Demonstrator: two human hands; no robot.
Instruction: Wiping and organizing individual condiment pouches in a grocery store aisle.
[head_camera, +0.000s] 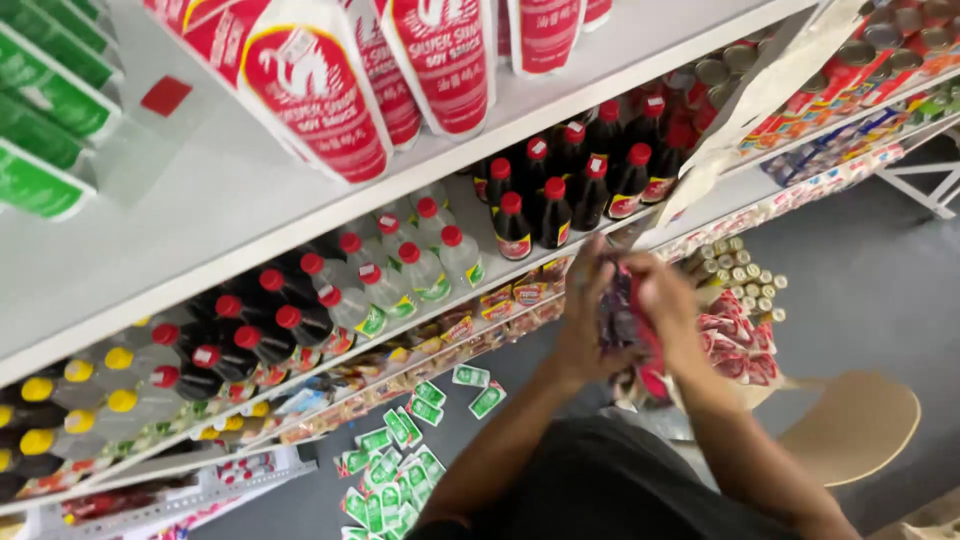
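Blurred centre-frame: left hand (585, 325) & right hand (668, 305), fingers curled shut round a dark red crinkly plastic packet (625, 320), details unreadable.

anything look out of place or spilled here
Yes: small green and white packets lie scattered loose on the grey floor below the shelves, not stacked like the bottles. Both hands hold a bundle of red packets.
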